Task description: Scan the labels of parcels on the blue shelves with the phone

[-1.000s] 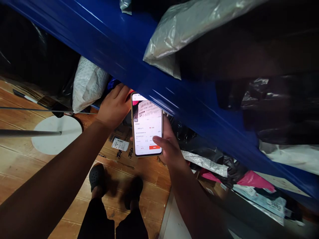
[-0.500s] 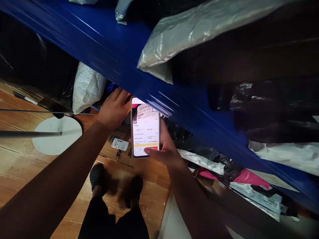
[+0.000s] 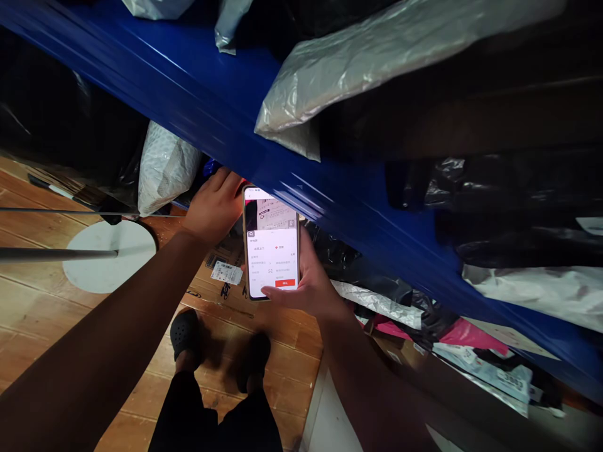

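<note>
My right hand is wrapped round a smartphone, its thumb resting low on the lit screen. That screen shows a camera picture of a printed label above a form with a red button. Close to the phone's upper left edge is my left hand, reaching under the blue shelf edge. Its fingers look bent and together; the tips are hidden, so what they grip cannot be made out. Beside this hand a white padded parcel pokes out. Below the phone lies a cardboard box bearing a white label.
Grey and black plastic parcels lie on the shelf above, one grey bag overhanging its edge. More bags fill the lower right. A round white base with a metal pole stands left on the wooden floor, near my feet.
The phone has shifted slightly left and down with my right hand. Its label picture and form have changed, and the yellow strip is gone. My left hand stays nearly still.
</note>
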Tool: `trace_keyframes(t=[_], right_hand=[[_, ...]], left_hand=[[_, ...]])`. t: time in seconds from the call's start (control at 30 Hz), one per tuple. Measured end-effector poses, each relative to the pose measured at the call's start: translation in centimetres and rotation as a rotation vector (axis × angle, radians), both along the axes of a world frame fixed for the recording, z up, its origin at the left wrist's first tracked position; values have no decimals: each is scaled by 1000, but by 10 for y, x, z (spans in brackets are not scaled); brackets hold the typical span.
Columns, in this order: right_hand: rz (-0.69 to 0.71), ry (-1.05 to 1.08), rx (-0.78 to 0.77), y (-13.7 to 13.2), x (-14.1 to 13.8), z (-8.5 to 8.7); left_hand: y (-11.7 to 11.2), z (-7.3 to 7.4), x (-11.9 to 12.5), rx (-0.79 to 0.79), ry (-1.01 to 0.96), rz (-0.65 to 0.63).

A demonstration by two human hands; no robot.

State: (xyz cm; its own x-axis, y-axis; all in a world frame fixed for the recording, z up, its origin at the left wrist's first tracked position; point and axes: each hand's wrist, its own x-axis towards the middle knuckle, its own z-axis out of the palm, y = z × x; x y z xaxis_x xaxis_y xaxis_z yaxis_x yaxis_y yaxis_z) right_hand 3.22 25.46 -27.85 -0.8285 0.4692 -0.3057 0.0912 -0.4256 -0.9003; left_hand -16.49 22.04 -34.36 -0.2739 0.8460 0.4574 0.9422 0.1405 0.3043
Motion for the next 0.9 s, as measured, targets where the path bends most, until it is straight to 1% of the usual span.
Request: trace_keyframes(t=[0.23,0.43,0.57,0.67,0.73,0.83,0.9], right_hand=[[15,29,-4,2,0,2],[-3,20,-13,3,0,3],[41,63,-104,3,1,4],[49,140,-215,1,5,-1],[48,150,-262,-2,10,-6],[40,108,-272,-8,17,-14],[26,77,-266,-12,23,-17]], left_hand=[[0,0,0,-43,86,-4],[0,-1,1,-20,85,19],[0,-1,-1,-29,129,2],[0,1,-2,-37,74,-31],[0,3,-2,-37,2,-24],[-1,4,-4,-13,-56,14],[-3,5,-6,-16,-46,-12]])
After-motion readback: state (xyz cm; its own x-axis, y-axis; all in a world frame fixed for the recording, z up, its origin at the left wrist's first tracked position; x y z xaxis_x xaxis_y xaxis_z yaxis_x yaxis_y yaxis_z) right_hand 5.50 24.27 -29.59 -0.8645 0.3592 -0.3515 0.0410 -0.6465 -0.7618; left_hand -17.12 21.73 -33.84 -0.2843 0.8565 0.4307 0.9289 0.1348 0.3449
